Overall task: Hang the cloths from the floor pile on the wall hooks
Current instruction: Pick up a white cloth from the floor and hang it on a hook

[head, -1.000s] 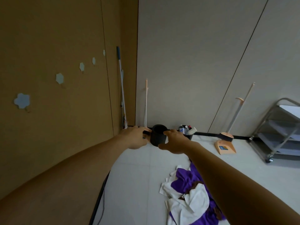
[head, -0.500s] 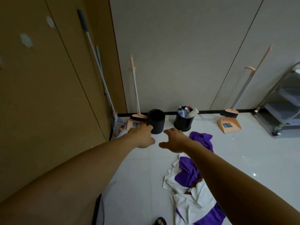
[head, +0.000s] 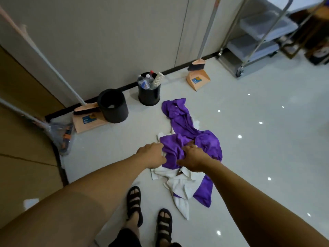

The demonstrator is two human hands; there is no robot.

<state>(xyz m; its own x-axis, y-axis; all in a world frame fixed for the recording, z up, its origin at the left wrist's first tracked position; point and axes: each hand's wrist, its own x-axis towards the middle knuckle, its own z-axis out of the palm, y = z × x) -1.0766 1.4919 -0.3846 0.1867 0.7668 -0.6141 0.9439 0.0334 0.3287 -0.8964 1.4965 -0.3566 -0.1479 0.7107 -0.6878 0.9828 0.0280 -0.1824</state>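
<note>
Left hand [head: 152, 155], right hand [head: 193, 160] over cloths [head: 179, 122]

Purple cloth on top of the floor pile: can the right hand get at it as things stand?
Probably yes. The right hand touches the purple cloth, which lies atop the white cloths with nothing over it. Whether its grip has closed is unclear.

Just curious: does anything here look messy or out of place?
Yes. Purple and white cloths lie crumpled in a heap on the floor, and one bin by the wall brims with bottles and cups.
</note>
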